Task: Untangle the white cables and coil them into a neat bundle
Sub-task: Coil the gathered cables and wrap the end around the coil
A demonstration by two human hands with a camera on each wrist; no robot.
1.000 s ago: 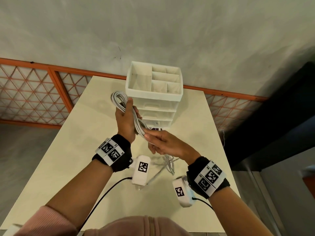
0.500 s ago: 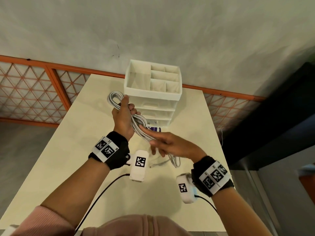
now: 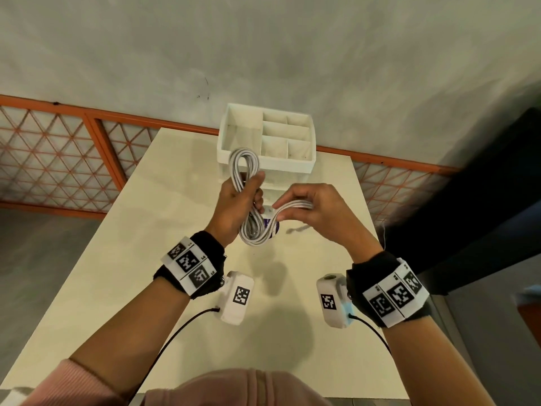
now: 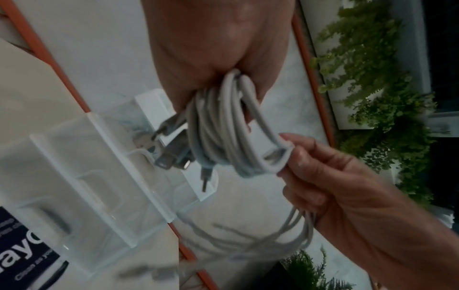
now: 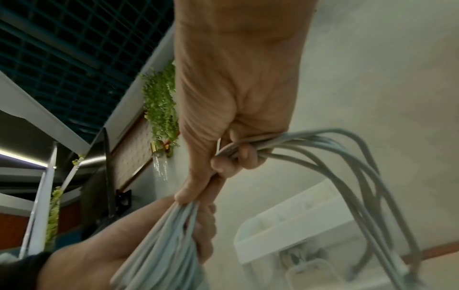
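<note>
A bundle of white cables [image 3: 254, 230] hangs in the air above the cream table [image 3: 123, 259], folded into long loops. My left hand [image 3: 240, 194] grips the bundle at its middle, with one loop end [image 3: 243, 159] sticking up above the fist. My right hand [image 3: 304, 205] holds the other end of the strands, bent over to the right. In the left wrist view the cables [image 4: 223, 125] run out of my left palm, several plugs [image 4: 171, 155] dangle beside them, and the right hand's fingers [image 4: 305, 157] pinch a folded loop. In the right wrist view the strands [image 5: 323, 149] fan out from my curled fingers.
A white drawer organizer [image 3: 266, 142] with open top compartments stands at the table's far edge, right behind my hands. A dark labelled item [image 3: 270, 227] lies at its foot. An orange lattice railing [image 3: 58, 159] runs behind the table, and the floor drops away on the right.
Both hands have risen with the cables. My right hand has moved from the bundle's lower part out to the right, pulling the strands up and sideways into an S-shaped bend.
</note>
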